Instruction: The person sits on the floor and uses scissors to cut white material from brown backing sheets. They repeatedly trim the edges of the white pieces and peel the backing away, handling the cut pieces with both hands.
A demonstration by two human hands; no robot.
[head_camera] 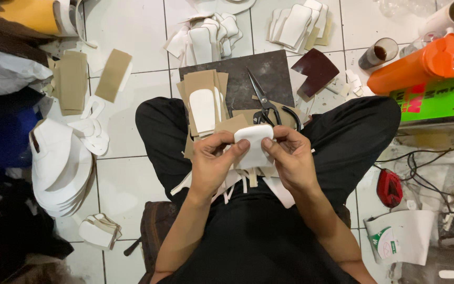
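Two hands met over the lap: the left hand (212, 158) pinched the white cut piece (253, 144) with thumb on top, and the right hand (289, 155) gripped its other edge. Black scissors (265, 105) lay just beyond on the dark board (269, 71).

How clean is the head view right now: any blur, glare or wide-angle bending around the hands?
Head view: the left hand, right hand and the white cut piece they pinch are sharp and evenly lit; soft glare on the orange bottle; floor tile lines bow toward the edges; the left margin falls into dark shadow.
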